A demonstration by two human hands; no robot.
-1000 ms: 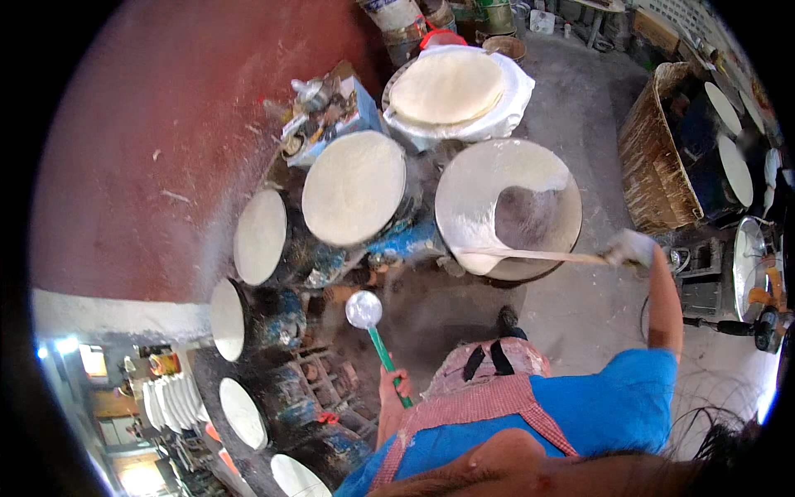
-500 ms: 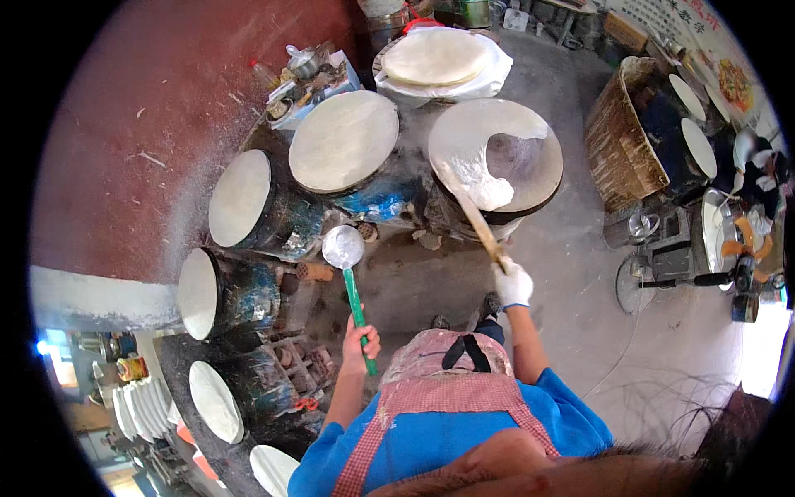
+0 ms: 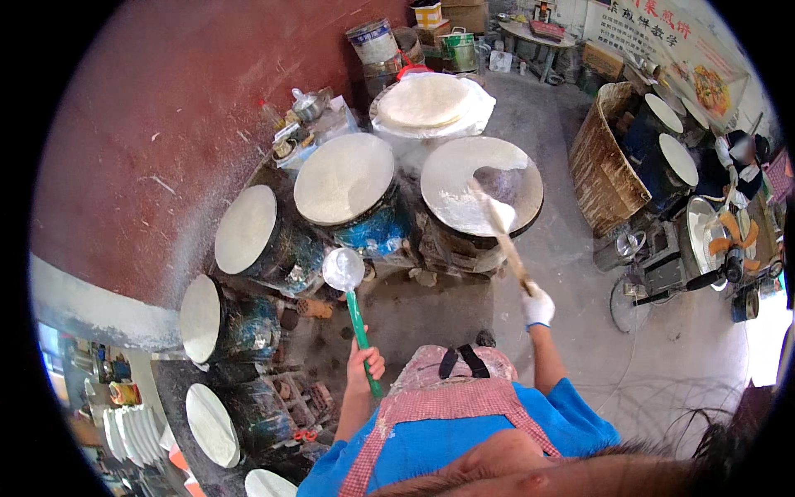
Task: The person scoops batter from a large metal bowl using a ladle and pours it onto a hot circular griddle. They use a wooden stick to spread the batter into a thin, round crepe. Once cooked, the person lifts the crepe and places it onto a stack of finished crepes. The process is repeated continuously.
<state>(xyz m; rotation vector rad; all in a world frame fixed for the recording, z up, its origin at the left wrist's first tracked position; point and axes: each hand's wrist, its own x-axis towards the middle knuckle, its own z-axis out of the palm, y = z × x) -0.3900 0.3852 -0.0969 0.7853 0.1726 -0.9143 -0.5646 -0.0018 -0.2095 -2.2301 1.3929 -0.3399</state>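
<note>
My left hand [image 3: 363, 364], bare, is closed round the green handle [image 3: 358, 317] of a ladle, whose whitish metal cup [image 3: 343, 267] points away from me. My right hand [image 3: 537, 306], in a white glove, grips a wooden spreader [image 3: 513, 258]. The spreader's far end lies in wet white batter [image 3: 455, 199] on the round griddle [image 3: 443, 166] ahead, where the batter leaves a bare, darker patch at the right. Left of it, another griddle [image 3: 342, 176] bears a pale, flat round sheet. A stack of similar rounds [image 3: 422, 101] rests on white cloth behind.
More drum griddles [image 3: 244, 228] curve along the red wall at left. At right stand a stained cardboard screen [image 3: 604, 157], further griddles [image 3: 677, 161], a fan [image 3: 729, 244] and a metal pot [image 3: 617, 248]. A person in dark clothes [image 3: 729, 170] is at the far right, by a wall banner.
My right hand has come inward from the far right, turning the spreader from crosswise to pointing away from me. The batter's shape has changed. My left hand still holds the ladle; the view has shifted.
</note>
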